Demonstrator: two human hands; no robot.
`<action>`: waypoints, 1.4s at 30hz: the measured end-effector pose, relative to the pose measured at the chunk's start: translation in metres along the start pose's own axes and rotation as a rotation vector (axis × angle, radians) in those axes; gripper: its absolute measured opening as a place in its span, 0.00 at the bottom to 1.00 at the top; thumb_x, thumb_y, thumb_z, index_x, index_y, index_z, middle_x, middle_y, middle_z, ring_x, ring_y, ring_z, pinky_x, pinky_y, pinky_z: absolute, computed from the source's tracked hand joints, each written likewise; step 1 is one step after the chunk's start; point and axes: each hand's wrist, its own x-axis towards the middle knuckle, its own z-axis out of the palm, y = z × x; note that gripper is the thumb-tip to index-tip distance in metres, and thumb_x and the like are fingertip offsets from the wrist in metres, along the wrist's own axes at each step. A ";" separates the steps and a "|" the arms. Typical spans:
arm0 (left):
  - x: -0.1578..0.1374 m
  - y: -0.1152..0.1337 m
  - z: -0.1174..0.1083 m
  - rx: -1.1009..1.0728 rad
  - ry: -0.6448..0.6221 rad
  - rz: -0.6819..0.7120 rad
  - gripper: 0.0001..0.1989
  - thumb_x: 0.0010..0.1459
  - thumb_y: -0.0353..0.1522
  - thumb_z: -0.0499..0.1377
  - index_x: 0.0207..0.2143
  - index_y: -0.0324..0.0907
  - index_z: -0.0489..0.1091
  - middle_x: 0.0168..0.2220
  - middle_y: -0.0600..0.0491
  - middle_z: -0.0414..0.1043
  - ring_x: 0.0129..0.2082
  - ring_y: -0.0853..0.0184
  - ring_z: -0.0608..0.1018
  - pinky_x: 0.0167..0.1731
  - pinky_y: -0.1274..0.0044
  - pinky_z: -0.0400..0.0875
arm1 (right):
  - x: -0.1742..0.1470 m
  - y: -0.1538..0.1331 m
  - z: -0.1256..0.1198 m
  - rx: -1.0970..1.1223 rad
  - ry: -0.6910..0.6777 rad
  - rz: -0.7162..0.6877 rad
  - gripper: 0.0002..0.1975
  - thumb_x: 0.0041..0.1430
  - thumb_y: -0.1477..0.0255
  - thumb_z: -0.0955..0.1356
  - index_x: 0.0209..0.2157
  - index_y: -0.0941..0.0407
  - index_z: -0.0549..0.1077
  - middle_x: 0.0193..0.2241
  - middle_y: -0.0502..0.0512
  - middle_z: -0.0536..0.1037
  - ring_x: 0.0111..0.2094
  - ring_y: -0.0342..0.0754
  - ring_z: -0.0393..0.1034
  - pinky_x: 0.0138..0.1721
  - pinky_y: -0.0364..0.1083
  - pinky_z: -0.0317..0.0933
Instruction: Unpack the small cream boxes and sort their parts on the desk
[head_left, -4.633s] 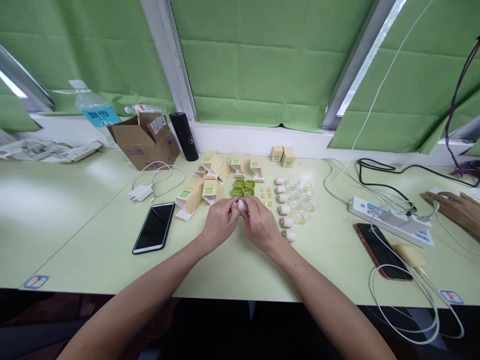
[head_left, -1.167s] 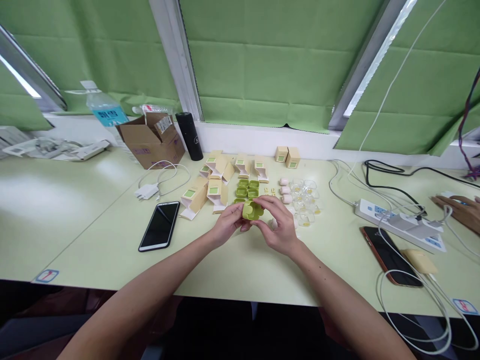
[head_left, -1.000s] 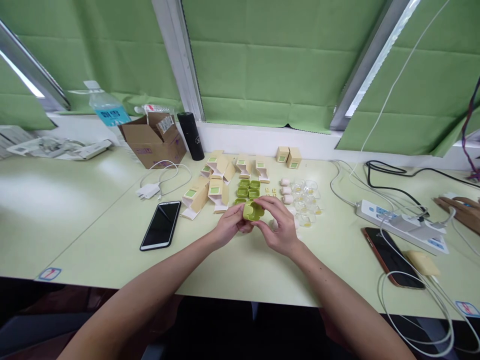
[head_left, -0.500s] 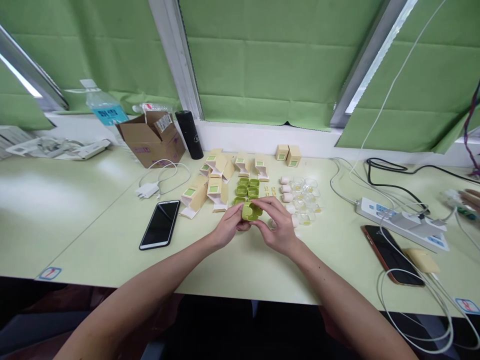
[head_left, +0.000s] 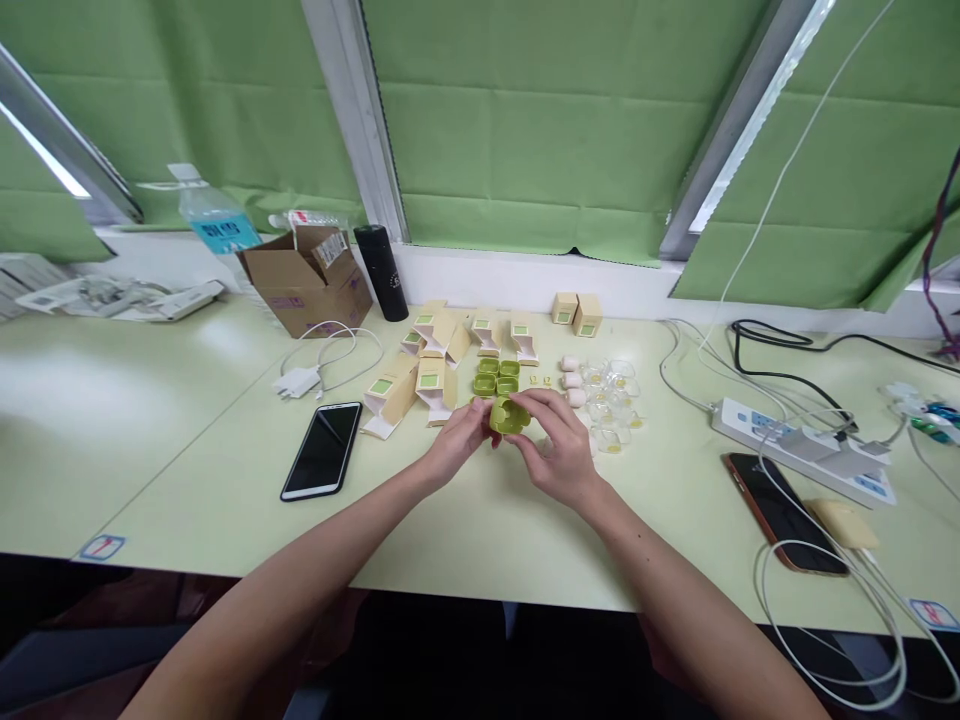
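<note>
Between both hands I hold a small olive-green plastic cup, its hollow side tilted toward me. My left hand grips its left side, and my right hand pinches its right side with thumb and fingers. Just beyond, several matching green cups stand in two columns on the table. Tiny yellow pieces lie right of them. Pale pink rounded pieces form a column farther right, beside clear plastic covers with yellow spots. My right hand partly hides the nearer pieces.
Opened small cartons lie left of the cups; two closed cartons stand at the back. A phone and charger lie left, near a cardboard box and black bottle. Rightward are a power strip, another phone and cables.
The green cup has turned in my hands, its hollow now facing me more, and shifted slightly right. My left fingers have moved on its side.
</note>
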 end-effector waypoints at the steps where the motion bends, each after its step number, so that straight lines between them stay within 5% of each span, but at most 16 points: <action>1: 0.000 -0.001 0.001 -0.028 -0.008 -0.009 0.26 0.61 0.55 0.62 0.37 0.38 0.73 0.33 0.51 0.70 0.32 0.67 0.71 0.33 0.73 0.68 | -0.001 0.001 0.001 -0.018 -0.013 -0.003 0.25 0.66 0.74 0.69 0.63 0.49 0.69 0.49 0.63 0.76 0.50 0.56 0.75 0.51 0.57 0.74; 13: -0.004 -0.001 0.007 -0.082 -0.003 -0.058 0.23 0.60 0.51 0.66 0.33 0.39 0.72 0.33 0.52 0.67 0.35 0.66 0.69 0.38 0.73 0.67 | 0.001 -0.003 -0.001 -0.085 -0.050 -0.023 0.22 0.65 0.74 0.69 0.60 0.54 0.70 0.50 0.64 0.77 0.51 0.57 0.73 0.51 0.58 0.72; 22: -0.007 0.007 0.013 0.127 -0.017 -0.057 0.26 0.60 0.55 0.62 0.30 0.41 0.67 0.31 0.54 0.63 0.33 0.67 0.67 0.37 0.74 0.65 | 0.001 -0.005 0.003 -0.262 0.036 -0.011 0.11 0.62 0.81 0.68 0.38 0.51 0.79 0.48 0.59 0.77 0.52 0.57 0.66 0.50 0.59 0.68; 31: -0.006 0.005 0.008 0.212 -0.049 -0.033 0.25 0.61 0.54 0.62 0.42 0.41 0.73 0.36 0.51 0.70 0.38 0.64 0.70 0.40 0.73 0.65 | 0.007 -0.004 -0.002 -0.184 0.056 -0.017 0.09 0.64 0.79 0.68 0.33 0.52 0.77 0.40 0.58 0.72 0.49 0.56 0.64 0.50 0.58 0.65; 38: 0.005 0.000 -0.009 0.152 0.142 0.097 0.24 0.60 0.53 0.63 0.38 0.41 0.73 0.35 0.50 0.74 0.35 0.65 0.72 0.36 0.74 0.65 | 0.019 0.009 -0.028 -0.110 0.141 0.133 0.07 0.64 0.74 0.69 0.33 0.51 0.78 0.36 0.55 0.68 0.44 0.53 0.65 0.46 0.55 0.63; 42: 0.007 0.000 -0.013 0.107 0.220 0.151 0.24 0.58 0.49 0.68 0.47 0.42 0.71 0.41 0.49 0.76 0.37 0.67 0.74 0.40 0.74 0.68 | 0.019 0.024 -0.034 -0.292 0.061 0.217 0.08 0.63 0.76 0.67 0.31 0.52 0.78 0.36 0.55 0.73 0.43 0.54 0.67 0.45 0.53 0.59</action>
